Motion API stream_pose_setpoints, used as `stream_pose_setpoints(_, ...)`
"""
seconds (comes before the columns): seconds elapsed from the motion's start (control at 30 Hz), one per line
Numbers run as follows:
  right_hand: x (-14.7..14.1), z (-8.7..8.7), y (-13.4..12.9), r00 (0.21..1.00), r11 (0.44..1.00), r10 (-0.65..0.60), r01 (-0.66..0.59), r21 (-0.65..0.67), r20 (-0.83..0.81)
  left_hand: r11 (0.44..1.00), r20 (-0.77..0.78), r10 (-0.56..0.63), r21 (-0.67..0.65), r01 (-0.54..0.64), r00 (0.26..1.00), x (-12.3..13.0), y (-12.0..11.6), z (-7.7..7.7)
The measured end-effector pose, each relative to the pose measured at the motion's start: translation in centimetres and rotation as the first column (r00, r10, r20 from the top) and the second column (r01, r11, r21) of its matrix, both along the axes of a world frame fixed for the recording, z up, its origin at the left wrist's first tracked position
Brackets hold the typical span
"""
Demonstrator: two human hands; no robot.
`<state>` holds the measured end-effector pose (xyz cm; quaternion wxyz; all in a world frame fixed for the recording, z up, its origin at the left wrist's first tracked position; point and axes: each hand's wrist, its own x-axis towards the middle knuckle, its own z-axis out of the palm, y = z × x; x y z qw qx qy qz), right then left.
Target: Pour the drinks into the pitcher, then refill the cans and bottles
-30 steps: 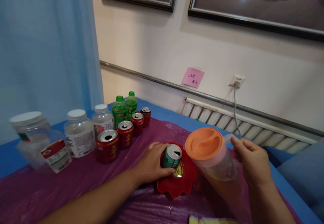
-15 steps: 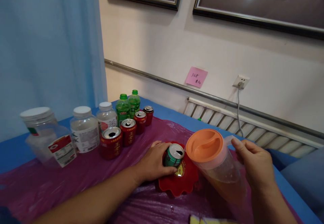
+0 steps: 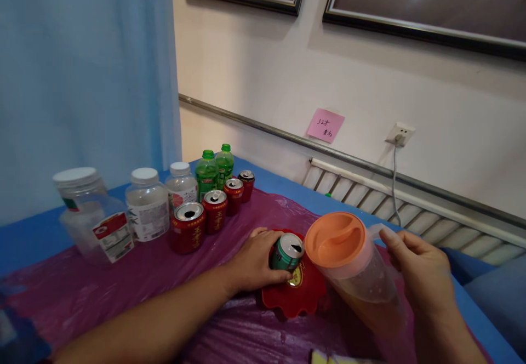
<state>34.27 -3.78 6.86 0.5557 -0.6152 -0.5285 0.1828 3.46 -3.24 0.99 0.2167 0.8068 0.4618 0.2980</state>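
Note:
A green can with an opened top is gripped by my left hand above a red scalloped dish. My right hand is wrapped round the handle of a clear pitcher with an orange lid. The pitcher leans to the left, its lid close beside the can's top. Amber liquid shows in its lower part. No stream between pitcher and can can be made out.
Red cans, green bottles and white-lidded jars line the left of the purple plastic sheet. A yellow item lies at the near edge. Behind is a radiator.
The whole view has shifted slightly, so most things appear a little farther right. Both hands keep their holds on the can and pitcher.

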Motion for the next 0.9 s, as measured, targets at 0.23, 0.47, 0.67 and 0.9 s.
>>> stream_pose_setpoints(0.23, -0.17, 0.14, -0.27, 1.000, 1.000, 0.003, -0.003, -0.022, -0.001, 1.000, 0.002, -0.021, -0.005, 0.021, 1.000, -0.07, 0.01, -0.07)
stream_pose_setpoints(0.47, -0.37, 0.05, -0.33, 1.000, 0.999, -0.004, 0.003, -0.051, -0.025, 1.000, -0.014, -0.015, -0.027, 0.015, 1.000, 0.10, -0.05, -0.05)
stream_pose_setpoints(0.67, -0.23, -0.06, -0.40, 0.999, 0.999, -0.001, -0.002, -0.053, -0.052, 0.999, 0.003, 0.000, -0.034, 0.000, 1.000, 0.12, -0.08, -0.02)
stream_pose_setpoints(0.9, -0.31, -0.19, -0.27, 0.999, 0.998, 0.005, -0.008, -0.059, -0.039, 0.999, 0.020, 0.010, -0.046, -0.009, 1.000, 0.12, -0.13, -0.02)
